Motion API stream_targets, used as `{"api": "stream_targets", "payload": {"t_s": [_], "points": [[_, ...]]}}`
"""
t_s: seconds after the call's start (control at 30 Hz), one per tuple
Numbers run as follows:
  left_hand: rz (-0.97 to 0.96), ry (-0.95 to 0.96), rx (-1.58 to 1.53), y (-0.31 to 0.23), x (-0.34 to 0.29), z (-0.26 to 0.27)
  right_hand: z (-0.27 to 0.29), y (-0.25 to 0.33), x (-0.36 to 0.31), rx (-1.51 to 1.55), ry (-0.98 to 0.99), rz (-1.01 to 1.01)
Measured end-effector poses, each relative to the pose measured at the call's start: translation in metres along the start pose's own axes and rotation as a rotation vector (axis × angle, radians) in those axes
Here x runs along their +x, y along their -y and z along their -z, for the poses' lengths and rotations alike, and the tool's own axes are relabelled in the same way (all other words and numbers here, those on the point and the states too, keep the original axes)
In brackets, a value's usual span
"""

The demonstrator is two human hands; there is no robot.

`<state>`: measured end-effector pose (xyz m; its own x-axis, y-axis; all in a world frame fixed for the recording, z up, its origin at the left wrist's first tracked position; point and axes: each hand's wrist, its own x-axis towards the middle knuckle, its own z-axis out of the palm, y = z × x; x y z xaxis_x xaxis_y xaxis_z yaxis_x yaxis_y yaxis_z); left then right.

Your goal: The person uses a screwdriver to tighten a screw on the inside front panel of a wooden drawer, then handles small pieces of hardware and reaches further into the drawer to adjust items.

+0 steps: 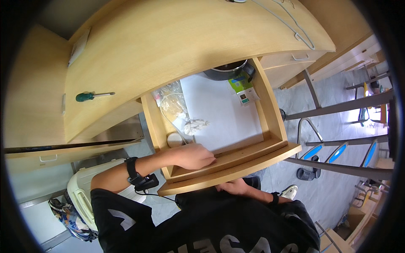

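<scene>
A light wood drawer (274, 110) stands pulled out from the desk. Inside it, my left hand (194, 156) is closed, its fingertips against the inner side of the drawer front (249, 163); whatever they pinch is hidden. Below the outer face of that front, my right hand (233, 186) has its fingers curled, partly covered by the board, and I cannot make out what is in them. White paper (223, 114) lines the drawer. Near my left hand lie crumpled white tissue (196, 126), a round pale object (174, 139) and clear plastic bags (173, 101).
A green-handled screwdriver (86, 97) lies on the desk top (168, 46). A dark pot (225, 71) and a green packet (242, 86) sit at the drawer's back. White suitcase (80, 194) at left; metal ladder-like frame (337, 110) at right. A grey cable (291, 23) crosses the desk's far edge.
</scene>
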<state>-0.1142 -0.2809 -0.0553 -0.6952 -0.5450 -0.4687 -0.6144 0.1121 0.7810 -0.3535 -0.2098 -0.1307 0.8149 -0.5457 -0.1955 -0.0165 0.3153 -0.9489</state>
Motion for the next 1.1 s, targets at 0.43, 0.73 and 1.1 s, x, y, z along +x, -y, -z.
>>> {"api": "stream_targets", "payload": {"t_s": [0.43,0.73,1.1], "points": [[-0.02,0.013,-0.015,0.005,0.003,-0.002,0.004,0.001,0.002,0.013,0.016,-0.057],[-0.067,-0.217,-0.024,0.013,0.003,-0.009,0.004,0.0,0.005,-0.065,0.042,-0.01],[0.136,-0.366,-0.898,0.011,-0.007,0.025,-0.007,0.025,0.005,-0.077,0.077,-0.065]]}}
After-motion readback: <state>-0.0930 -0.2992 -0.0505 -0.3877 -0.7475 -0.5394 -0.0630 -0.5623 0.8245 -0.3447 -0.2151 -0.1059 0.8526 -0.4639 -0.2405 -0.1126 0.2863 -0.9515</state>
